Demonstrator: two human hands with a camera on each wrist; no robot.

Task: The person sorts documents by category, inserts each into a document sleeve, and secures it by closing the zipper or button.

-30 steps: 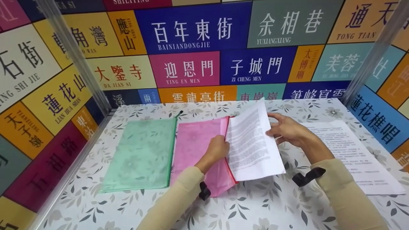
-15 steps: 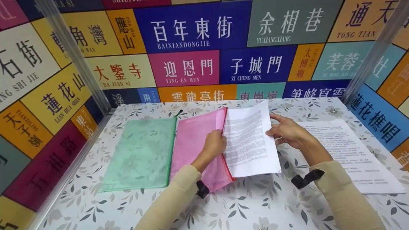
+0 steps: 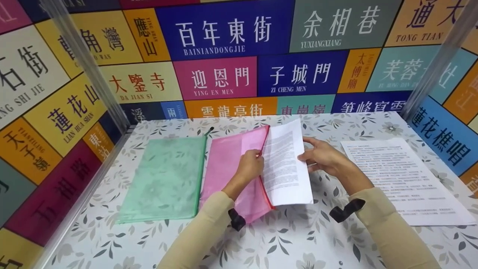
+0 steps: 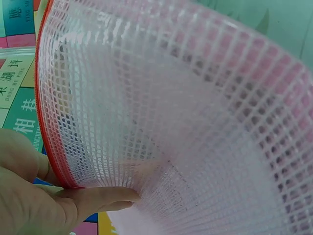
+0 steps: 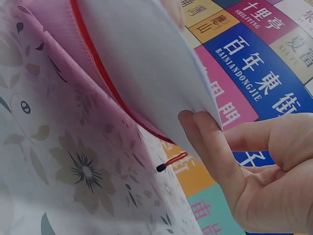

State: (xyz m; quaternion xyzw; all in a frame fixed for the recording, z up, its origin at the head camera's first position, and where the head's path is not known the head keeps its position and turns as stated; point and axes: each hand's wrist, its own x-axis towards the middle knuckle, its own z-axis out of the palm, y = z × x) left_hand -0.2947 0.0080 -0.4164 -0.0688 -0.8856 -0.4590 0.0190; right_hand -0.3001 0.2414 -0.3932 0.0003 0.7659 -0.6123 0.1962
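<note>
In the head view my left hand (image 3: 249,166) pinches the opening edge of a pink mesh zipper pouch (image 3: 223,160), whose red zipper runs along its right side. The left wrist view shows the pouch's clear grid mesh (image 4: 161,112) bent above my thumb and fingers. Printed sheets of paper (image 3: 285,164) stand partly inside the pouch, their right part sticking out of the mouth. My right hand (image 3: 324,156) pinches their outer edge between thumb and fingers. In the right wrist view the white back of the paper (image 5: 146,63) lies within the red zipper (image 5: 100,66).
A green mesh zipper pouch (image 3: 164,177) lies flat to the left on the floral tablecloth (image 3: 157,244). More printed sheets (image 3: 407,179) lie at the right. A wall of coloured name panels (image 3: 224,30) closes off the back and sides.
My right hand and the printed sheets have moved left, so less paper sticks out of the pink pouch. The pouch's upper edge has risen a little since the first frame.
</note>
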